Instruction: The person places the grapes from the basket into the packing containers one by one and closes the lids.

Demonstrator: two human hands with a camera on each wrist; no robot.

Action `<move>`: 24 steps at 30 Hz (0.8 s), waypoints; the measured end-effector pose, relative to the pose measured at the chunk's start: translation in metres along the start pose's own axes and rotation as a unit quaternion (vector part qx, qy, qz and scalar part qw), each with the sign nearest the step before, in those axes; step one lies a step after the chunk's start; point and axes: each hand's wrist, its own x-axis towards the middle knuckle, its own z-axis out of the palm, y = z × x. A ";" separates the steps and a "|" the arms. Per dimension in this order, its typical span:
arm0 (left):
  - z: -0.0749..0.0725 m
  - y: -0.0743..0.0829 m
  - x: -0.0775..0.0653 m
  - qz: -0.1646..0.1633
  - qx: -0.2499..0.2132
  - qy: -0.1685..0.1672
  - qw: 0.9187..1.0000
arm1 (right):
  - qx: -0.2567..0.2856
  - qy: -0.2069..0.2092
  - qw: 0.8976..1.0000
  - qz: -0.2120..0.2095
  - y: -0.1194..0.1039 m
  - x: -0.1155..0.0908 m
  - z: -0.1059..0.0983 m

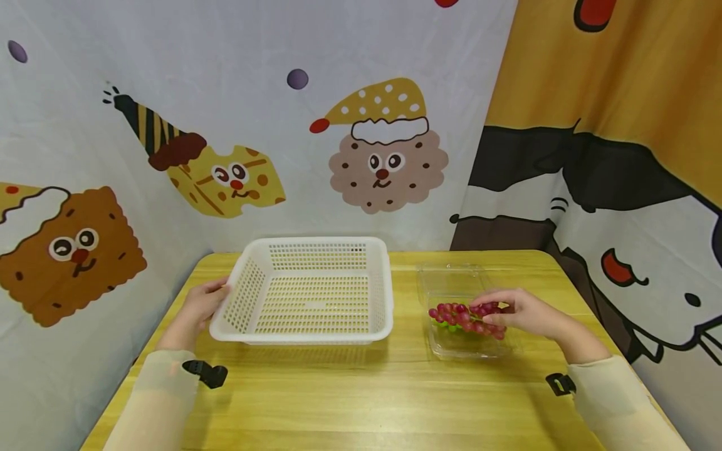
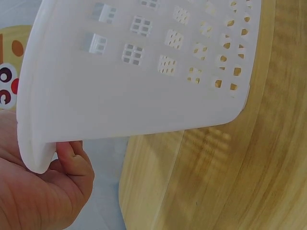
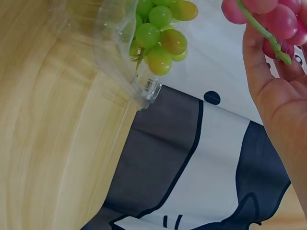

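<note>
My left hand [image 1: 205, 305] grips the left rim of a white plastic basket [image 1: 316, 338], its fingers curled under the lip in the left wrist view. Nothing lies inside the basket, and its perforated shadow falls on the wood just in front. On the right, my right hand [image 1: 524, 311] holds a bunch of red grapes [image 1: 451, 312] by its green stem, over a clear plastic clamshell box [image 1: 459, 351]. Green grapes [image 3: 160, 36] sit in that box, mostly covered by the red bunch in the head view.
Both hands are over a light wooden table [image 1: 361, 401]. A cartoon-printed curtain [image 1: 254, 113] hangs right behind the back edge and along both sides. The box's clear lid [image 1: 451, 279] stands folded back toward the curtain.
</note>
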 end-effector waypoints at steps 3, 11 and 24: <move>0.000 -0.001 0.000 0.003 0.000 -0.003 1.000 | 0.002 -0.009 1.000 -0.002 0.003 -0.002 0.001; -0.001 -0.002 0.000 0.003 0.000 -0.004 1.000 | 0.002 -0.038 0.999 -0.004 0.006 -0.004 0.002; -0.001 -0.002 0.002 0.007 -0.002 -0.001 1.000 | -0.030 -0.061 0.997 -0.028 0.018 0.005 0.006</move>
